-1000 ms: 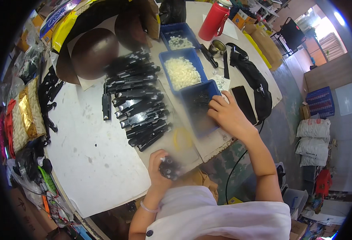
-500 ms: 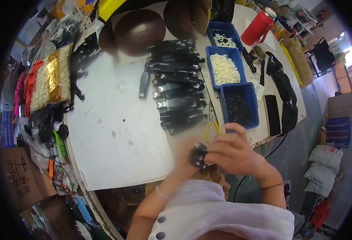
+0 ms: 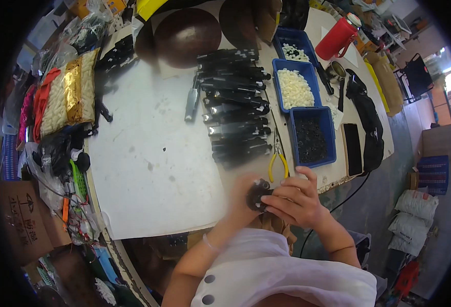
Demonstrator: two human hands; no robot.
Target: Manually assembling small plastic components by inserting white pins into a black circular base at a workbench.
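Observation:
Near the front edge of the table, my left hand [image 3: 238, 197] is wrapped round a bundle of black pieces [image 3: 256, 196] with several small light-grey spots on its end. Motion smears the left fingers, and much of the bundle is hidden in the grip. Against the bundle's right side, my right hand [image 3: 296, 198] pinches with thumb and fingers; what lies between those fingertips is too small to make out. Just beyond the hands lies a pair of pliers [image 3: 278, 162] with yellow handles. A row of long black pieces [image 3: 235, 110] with shiny ends stretches away from there.
Blue bins stand at the right: one of small black parts [image 3: 311, 140], one of white pieces [image 3: 295, 88], a third [image 3: 281, 35] behind. Farther right are a red flask [image 3: 336, 38], a phone [image 3: 353, 149] and a black pouch [image 3: 371, 130]. Packaged goods [image 3: 71, 97] crowd the left edge.
The view has shifted slightly, so the table's things sit a little to the right. Both hands stay at the bundle; the right fingers have come down closer over its side.

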